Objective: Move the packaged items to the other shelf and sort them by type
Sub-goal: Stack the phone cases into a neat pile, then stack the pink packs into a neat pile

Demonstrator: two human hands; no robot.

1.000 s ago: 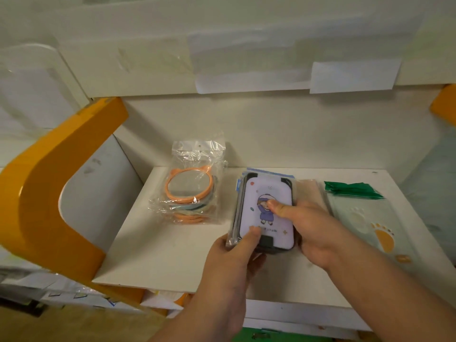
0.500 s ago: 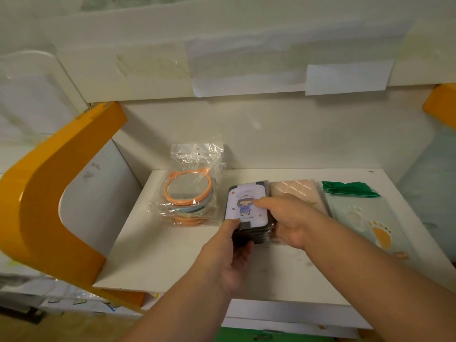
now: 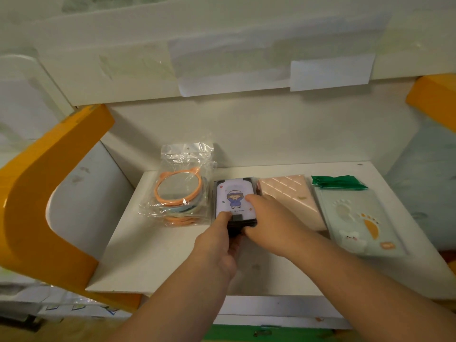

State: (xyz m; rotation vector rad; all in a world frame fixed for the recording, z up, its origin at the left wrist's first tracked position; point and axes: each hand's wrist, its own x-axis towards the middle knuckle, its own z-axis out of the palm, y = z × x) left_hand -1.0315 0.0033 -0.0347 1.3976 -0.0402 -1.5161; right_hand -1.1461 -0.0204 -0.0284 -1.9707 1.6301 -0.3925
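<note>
A stack of dark-edged packaged cards with a purple cartoon-figure cover lies on the white shelf, between a clear bag of orange round mirrors and a pink quilted packet. My left hand grips the stack's near edge, thumb on top. My right hand holds its right side, with the forefinger resting on the cover. A pale green packet with footprints and a green header lies at the far right.
An orange curved shelf bracket rises on the left, and another orange piece shows at the upper right. A white upper shelf with taped paper labels overhangs the back. The shelf's front strip is bare.
Both hands have pushed the card stack away from me, deeper onto the shelf beside the mirror bag. The pink packet, hidden before, now shows to its right.
</note>
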